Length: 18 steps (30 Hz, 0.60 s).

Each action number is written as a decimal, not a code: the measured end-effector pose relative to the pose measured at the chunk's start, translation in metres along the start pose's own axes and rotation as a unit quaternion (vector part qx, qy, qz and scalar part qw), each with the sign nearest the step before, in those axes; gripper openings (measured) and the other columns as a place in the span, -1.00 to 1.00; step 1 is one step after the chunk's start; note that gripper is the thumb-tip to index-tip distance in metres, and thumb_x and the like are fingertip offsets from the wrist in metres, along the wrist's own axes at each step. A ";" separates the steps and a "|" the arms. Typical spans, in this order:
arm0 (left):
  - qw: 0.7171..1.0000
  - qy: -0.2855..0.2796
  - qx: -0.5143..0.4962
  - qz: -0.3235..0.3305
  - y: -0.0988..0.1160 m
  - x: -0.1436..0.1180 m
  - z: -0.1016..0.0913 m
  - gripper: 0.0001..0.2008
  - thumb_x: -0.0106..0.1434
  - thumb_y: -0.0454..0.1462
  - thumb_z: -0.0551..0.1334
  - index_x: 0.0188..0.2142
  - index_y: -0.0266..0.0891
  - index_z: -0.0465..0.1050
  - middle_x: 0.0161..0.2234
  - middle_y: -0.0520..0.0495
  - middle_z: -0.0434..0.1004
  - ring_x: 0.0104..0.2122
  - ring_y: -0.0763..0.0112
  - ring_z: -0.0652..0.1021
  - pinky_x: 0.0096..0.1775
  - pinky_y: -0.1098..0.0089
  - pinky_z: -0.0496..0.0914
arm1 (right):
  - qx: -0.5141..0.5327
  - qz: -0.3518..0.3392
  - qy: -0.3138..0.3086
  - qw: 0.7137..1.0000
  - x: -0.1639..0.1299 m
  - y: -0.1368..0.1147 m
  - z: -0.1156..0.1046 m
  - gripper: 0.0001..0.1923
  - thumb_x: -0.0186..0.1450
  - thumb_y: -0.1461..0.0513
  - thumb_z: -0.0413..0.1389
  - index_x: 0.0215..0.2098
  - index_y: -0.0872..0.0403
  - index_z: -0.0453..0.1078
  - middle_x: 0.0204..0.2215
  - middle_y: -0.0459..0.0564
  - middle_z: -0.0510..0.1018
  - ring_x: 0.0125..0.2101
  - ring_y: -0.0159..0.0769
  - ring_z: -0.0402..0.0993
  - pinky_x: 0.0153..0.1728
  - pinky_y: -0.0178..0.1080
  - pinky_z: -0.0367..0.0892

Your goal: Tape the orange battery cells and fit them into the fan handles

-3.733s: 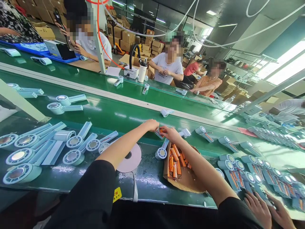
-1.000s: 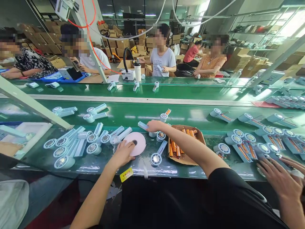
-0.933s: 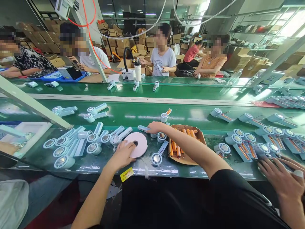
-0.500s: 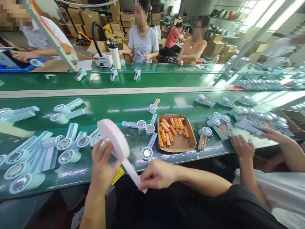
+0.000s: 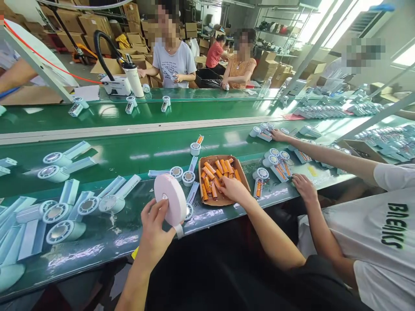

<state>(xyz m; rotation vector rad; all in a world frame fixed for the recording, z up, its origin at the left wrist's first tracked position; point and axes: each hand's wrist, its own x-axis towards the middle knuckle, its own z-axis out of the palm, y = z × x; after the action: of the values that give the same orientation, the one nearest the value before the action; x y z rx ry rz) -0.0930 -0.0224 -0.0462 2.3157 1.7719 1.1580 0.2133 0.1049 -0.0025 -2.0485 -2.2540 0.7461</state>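
1. Two hands of mine show in the head view. My left hand (image 5: 154, 235) grips the pink tape roll (image 5: 170, 200) on its edge, lifted just above the green belt (image 5: 136, 151).
2. My right hand (image 5: 234, 190) sits at 3 o'clock from the roll, fingers curled into the brown tray (image 5: 223, 201), touching the orange batteries (image 5: 215, 172).
3. At 9 o'clock from the roll lie pale blue fan parts (image 5: 110, 201).

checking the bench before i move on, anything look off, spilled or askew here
Nothing looks spilled or broken. The orange cells lie jumbled at mixed angles in the cardboard tray, where the right hand reaches. The left hand holds the pink tape roll up off the bench, a short tail hanging loose.
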 end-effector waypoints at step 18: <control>0.996 -0.024 0.058 0.065 0.044 0.000 0.001 -0.39 0.19 -0.52 0.25 0.23 -0.15 0.39 0.03 -0.21 0.55 0.18 -0.09 0.36 0.16 0.00 0.42 | 0.599 -0.217 0.228 0.736 -0.081 -0.024 0.018 -0.74 0.25 0.18 0.43 -0.27 -0.04 0.43 -0.05 -0.01 0.73 0.02 -0.13 0.69 0.03 -0.04 0.62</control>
<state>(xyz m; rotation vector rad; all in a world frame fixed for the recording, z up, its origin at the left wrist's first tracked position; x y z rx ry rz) -0.0560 -0.0379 -0.0289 2.5356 1.7397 1.0324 0.1975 0.0224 0.0147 -0.8712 -1.2184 1.0545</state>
